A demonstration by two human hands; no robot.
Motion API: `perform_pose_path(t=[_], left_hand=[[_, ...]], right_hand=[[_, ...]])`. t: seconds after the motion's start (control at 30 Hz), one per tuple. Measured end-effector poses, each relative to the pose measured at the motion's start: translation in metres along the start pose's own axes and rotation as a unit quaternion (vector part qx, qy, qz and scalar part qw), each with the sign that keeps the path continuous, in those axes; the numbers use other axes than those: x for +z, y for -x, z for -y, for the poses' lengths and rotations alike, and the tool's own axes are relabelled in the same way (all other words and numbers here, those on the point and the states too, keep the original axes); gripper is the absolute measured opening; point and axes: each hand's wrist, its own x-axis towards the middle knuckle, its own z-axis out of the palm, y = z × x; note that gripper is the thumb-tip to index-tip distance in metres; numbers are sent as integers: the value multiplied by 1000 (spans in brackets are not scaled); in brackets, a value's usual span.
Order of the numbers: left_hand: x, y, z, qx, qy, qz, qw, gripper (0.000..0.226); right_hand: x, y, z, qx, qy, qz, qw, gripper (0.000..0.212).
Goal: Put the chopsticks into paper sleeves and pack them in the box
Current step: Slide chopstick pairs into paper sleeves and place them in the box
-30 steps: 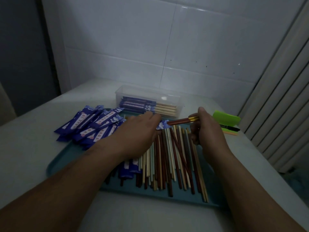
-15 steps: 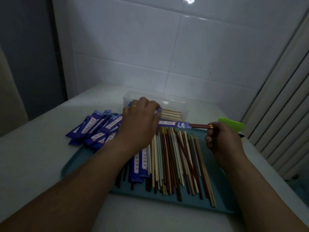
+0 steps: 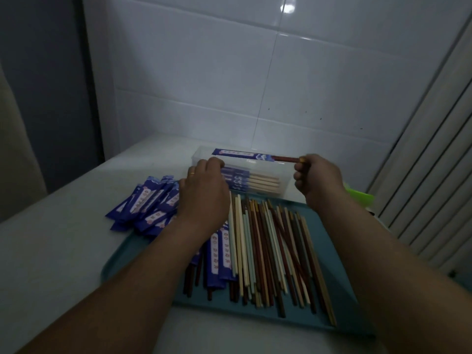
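My right hand pinches the bare brown end of a sleeved pair of chopsticks, held level above the clear box at twelve o'clock on the table. My left hand, fingers curled and holding nothing I can see, rests at the box's near-left corner, above the loose blue sleeves at ten o'clock. Unsleeved chopsticks lie fanned across the teal tray at six o'clock. Held by one end only, the pair could tip or slide from its sleeve on the way down; set in askew, it may catch the box wall or ride up on the sleeved pairs already inside.
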Motion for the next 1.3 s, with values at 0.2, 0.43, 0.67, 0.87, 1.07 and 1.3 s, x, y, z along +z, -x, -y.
perform_pose_path(t=[0.2,0.43,0.67,0.87,1.07,1.3], left_hand=[[0,-1,-1,-3,1,-5,1000,28],[0,-1,0,3,-7,3,1000,28],[1,0,-1,11,-26,7,1000,27],[4,3,-3,34,-24,21,999,22],[7,6,-3,37,-52,95,993,21],[3,15,-7,32,-136,173,975,45]], right_hand=[[41,-30,4,40,119,33,992,20],[48,-36,9,61,289,65,953,26],[32,-37,12,3,287,70,955,22],[10,-37,8,-43,267,27,962,28],[-22,0,-12,-79,345,72,932,16],[-35,59,-33,-113,487,128,857,18]])
